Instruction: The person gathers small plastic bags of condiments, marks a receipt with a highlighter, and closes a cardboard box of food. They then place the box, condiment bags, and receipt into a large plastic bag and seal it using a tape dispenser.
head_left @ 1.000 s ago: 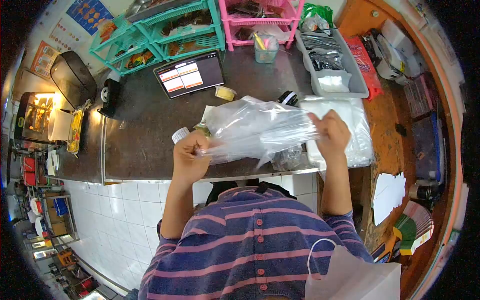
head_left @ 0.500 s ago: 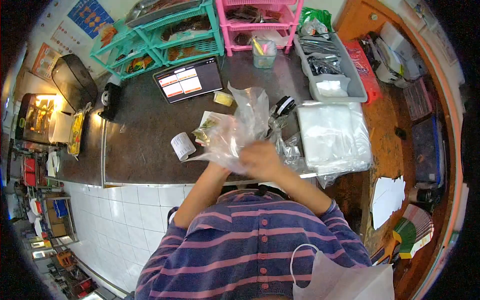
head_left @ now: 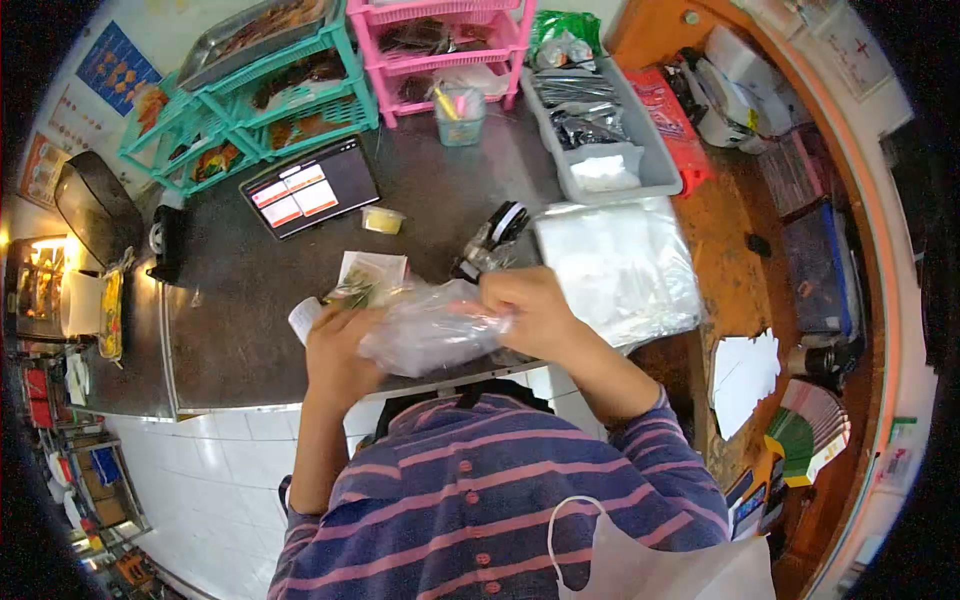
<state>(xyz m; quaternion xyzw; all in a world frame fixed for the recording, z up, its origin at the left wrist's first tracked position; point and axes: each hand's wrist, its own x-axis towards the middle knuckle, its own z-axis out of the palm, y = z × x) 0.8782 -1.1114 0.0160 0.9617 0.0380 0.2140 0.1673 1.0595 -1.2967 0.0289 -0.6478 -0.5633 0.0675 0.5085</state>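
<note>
Hands meet over the near edge of a dark grey table (head_left: 250,330), seen from above past a blue and pink striped shirt (head_left: 500,500). The left hand (head_left: 335,350) and the right hand (head_left: 535,310) are both closed on a crumpled clear plastic bag (head_left: 430,330), one at each end, holding it bunched just above the table's near edge. The bag seems to be mid-way through being opened or gathered; the next move would call for a firm pinch on the thin film so its mouth can be parted.

Just behind the bag lie a small white packet of greenish food (head_left: 368,275) and a white paper roll (head_left: 302,318). Toward the right edge sits a flat stack of clear plastic bags (head_left: 620,265), with a black tape dispenser (head_left: 497,228) beside it. Farther back, a dark tablet (head_left: 310,187) shows orange and white panels. Along the far edge, a grey plastic tray (head_left: 600,135) holds dark wrapped items and white paper, a clear cup (head_left: 458,105) holds pens, and pink (head_left: 440,40) and teal plastic racks (head_left: 270,90) hold trays of browned food.
</note>
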